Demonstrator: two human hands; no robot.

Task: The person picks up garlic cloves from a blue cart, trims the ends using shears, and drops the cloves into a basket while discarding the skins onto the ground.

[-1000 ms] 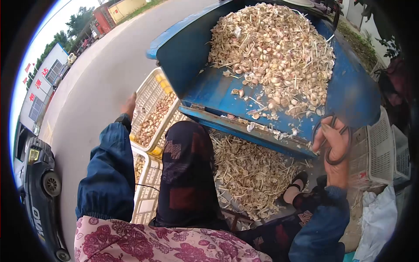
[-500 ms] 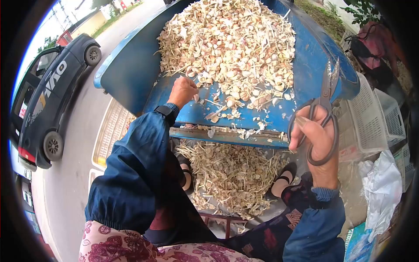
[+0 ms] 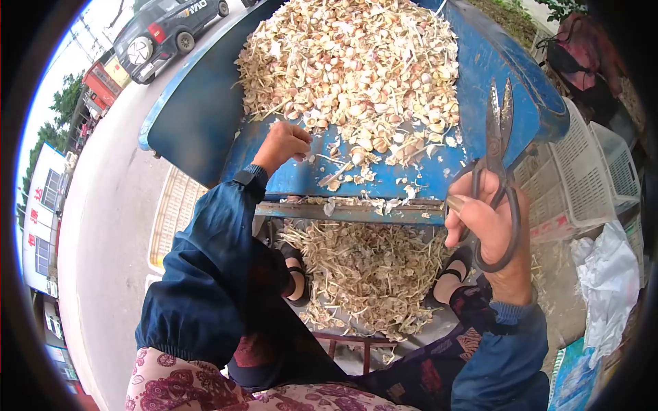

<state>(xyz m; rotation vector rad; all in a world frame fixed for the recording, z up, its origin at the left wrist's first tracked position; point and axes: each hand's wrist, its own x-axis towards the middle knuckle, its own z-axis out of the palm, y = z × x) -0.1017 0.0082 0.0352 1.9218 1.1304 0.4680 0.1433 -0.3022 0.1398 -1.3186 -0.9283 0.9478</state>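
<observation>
A big heap of garlic cloves (image 3: 349, 68), mixed with dry skins and stems, fills the back of a blue metal bin (image 3: 181, 120). My left hand (image 3: 282, 146) is over the bin's left front part, beside the heap's lower edge. Its fingers are pinched together, and whatever may be between them is hidden. On the right, my right hand (image 3: 488, 216) grips dark scissors (image 3: 500, 127) by their looped handles. Their worn blades point up and stand slightly apart, clear of the heap. Loose cloves and bits of skin lie along the bin's front lip (image 3: 356, 211).
Cut stems and husks (image 3: 367, 274) are piled on the ground between my feet. White plastic crates (image 3: 582, 168) and a crumpled white bag (image 3: 606, 281) are at the right. Another pale crate (image 3: 175, 205) stands left of the bin. A dark vehicle (image 3: 164, 34) is on the road (image 3: 113, 205).
My left hand has turned slightly and sits a little lower in view. The scissors have shifted left and up a little with my right hand. The vehicle has driven farther up the road.
</observation>
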